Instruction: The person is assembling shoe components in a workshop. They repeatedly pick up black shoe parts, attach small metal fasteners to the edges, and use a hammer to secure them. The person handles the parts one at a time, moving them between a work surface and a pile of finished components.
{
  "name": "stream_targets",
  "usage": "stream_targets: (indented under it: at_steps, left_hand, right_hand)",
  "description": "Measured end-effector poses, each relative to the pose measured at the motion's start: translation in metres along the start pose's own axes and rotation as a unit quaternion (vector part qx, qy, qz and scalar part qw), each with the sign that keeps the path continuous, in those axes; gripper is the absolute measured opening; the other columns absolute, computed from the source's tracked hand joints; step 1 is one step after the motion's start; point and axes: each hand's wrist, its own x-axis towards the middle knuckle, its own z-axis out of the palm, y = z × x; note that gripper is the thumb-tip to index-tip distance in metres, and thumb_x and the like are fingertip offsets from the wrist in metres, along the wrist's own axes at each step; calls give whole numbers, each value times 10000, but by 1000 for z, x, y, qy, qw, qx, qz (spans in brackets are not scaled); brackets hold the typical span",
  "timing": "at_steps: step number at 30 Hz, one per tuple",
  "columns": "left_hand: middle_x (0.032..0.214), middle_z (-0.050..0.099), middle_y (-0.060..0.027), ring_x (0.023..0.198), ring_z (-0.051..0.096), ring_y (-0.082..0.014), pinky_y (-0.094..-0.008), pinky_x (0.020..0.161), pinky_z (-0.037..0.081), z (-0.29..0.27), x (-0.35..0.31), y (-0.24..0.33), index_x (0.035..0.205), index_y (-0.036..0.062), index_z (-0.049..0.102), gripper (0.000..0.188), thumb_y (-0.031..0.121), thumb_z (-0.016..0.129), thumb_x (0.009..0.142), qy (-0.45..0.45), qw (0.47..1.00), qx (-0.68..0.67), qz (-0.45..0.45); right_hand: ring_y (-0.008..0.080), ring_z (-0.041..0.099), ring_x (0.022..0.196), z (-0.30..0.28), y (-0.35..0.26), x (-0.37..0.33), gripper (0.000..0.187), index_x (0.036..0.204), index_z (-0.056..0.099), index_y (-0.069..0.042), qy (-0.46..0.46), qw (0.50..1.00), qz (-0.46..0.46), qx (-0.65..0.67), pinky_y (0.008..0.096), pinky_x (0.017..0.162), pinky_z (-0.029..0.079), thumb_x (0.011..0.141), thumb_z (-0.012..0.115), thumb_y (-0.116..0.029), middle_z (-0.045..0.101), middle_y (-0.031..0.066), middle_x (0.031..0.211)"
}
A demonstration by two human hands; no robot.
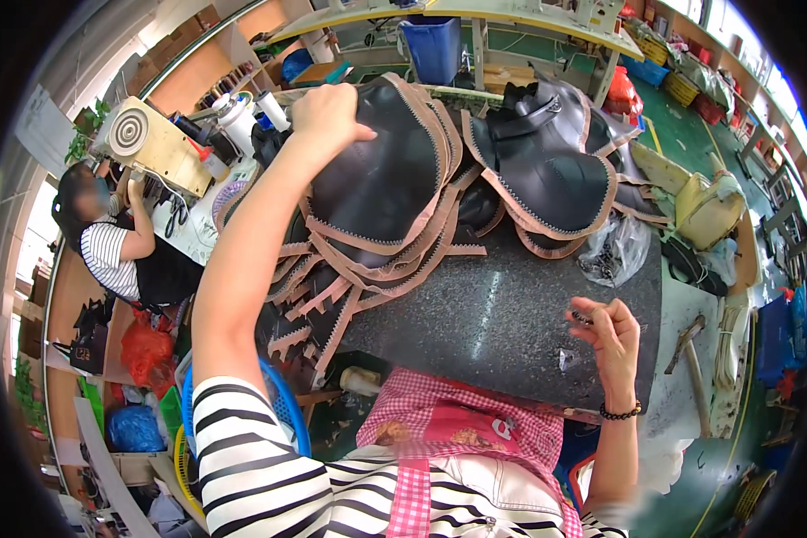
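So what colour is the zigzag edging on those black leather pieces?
Pinkish tan, on the black leather pieces under the left hand; head view.

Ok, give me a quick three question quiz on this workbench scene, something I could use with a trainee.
1. True or false: the left hand rests on the stack of black leather pieces.
2. The right hand pinches: A) a hammer, B) a small dark item, C) scissors?
3. What colour is the trim on the zigzag edges of the leather pieces?

Key: 1 true. 2 B; what the item is cannot be made out. 3 Tan-pink.
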Motion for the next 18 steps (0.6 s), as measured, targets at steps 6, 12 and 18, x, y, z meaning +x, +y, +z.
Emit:
stream_targets:
  at_steps: [6,12,18]
  left_hand:
    - [1083,682,-127,1073,625,-286,-397,938,474,-49,-41,-39,1120,37,662,489,266,815,716,91,946,-310,-3]
    - [769,622,9,705,596,-66,-213,658,470,-96,-167,3,1081,53,642,397,24,789,714,40,868,-495,13]
    - [904,687,-36,822,617,-119,-276,772,501,42,-245,79,1120,43,674,472,99,839,681,-218,769,-600,10]
  right_hand:
    - [304,673,996,-5,-22,2,172,839,429,-49,-25,999,-30,21,339,713,615,988,498,-98,604,254,1184]
    - [116,601,615,-12,-65,-7,140,894,541,9,-9,988,-129,-89,215,485,427,970,513,-106,622,85,729]
    - [119,583,619,61,-47,-23,178,987,726,-32,-206,929,-91,-295,260,566,447,829,646,-21,605,56,680]
